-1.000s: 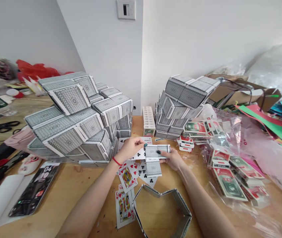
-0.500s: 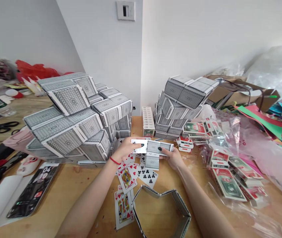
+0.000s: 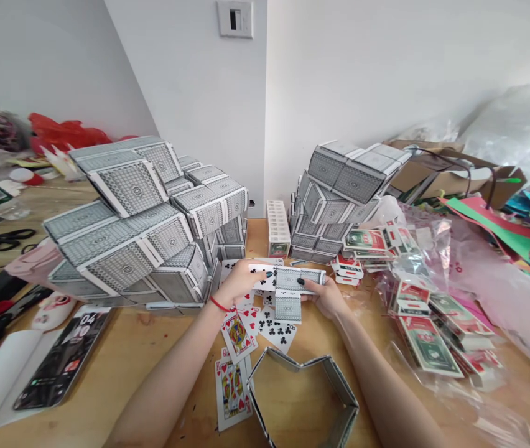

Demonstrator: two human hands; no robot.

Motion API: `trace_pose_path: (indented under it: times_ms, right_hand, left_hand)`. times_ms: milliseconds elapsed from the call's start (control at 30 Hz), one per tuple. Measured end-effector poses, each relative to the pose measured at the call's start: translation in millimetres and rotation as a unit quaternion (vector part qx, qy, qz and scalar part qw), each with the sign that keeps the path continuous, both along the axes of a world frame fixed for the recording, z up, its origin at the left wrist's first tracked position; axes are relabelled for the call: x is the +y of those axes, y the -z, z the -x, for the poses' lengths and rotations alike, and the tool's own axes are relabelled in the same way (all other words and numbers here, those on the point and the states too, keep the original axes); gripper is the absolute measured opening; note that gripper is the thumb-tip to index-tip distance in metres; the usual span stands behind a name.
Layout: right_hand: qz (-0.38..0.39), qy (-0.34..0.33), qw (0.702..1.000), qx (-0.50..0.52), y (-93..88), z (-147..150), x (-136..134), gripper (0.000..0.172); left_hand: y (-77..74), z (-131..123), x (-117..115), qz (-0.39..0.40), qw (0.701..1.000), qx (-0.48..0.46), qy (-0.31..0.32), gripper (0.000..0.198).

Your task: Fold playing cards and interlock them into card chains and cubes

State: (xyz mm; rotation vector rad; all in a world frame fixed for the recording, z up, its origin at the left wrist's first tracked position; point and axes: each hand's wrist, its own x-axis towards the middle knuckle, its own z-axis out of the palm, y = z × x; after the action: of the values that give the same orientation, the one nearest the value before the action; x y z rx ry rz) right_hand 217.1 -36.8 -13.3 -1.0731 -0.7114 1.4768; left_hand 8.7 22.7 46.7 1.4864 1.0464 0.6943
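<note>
Between my two hands is a piece made of joined playing cards (image 3: 288,280), mostly grey patterned backs, with one card hanging down toward me. My left hand (image 3: 239,281) is closed on its left end, where a white card face with black pips shows. My right hand (image 3: 325,294) pinches the right end, thumb on top. Loose playing cards (image 3: 278,330) lie face up below, clubs and hearts among them. Nearer to me, between my forearms, stands an angular ring of folded cards (image 3: 300,366) on the wooden table (image 3: 153,354).
Stacked card-covered boxes (image 3: 129,249) rise at the left, and another stack (image 3: 339,186) at the back right. Green and red card packs (image 3: 428,345) lie in clear plastic at the right. A phone (image 3: 62,358), a mouse (image 3: 53,309) and scissors (image 3: 6,238) are at the left.
My left hand has shifted slightly right along the card piece, and its left-end card has tilted, showing more black pips. My right hand keeps its pinch.
</note>
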Motion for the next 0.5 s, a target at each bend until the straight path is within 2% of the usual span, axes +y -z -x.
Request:
trace_pose_path:
  times_ms: [133,333,500]
  right_hand:
    - [-0.003,0.009,1.000,-0.004,0.3,2.2,0.1,0.032]
    - [-0.008,0.021,1.000,-0.006,2.6,3.9,1.1,0.035]
    - [-0.008,0.008,1.000,0.000,1.0,2.5,1.0,0.034]
  left_hand:
    - [-0.2,-2.2,-2.2,-0.026,1.000,0.010,-0.005,0.029]
    - [-7.1,-2.9,-4.8,-0.124,0.991,0.056,-0.001,0.032]
    - [-10.1,-3.7,-6.4,-0.139,0.988,0.066,-0.004,0.029]
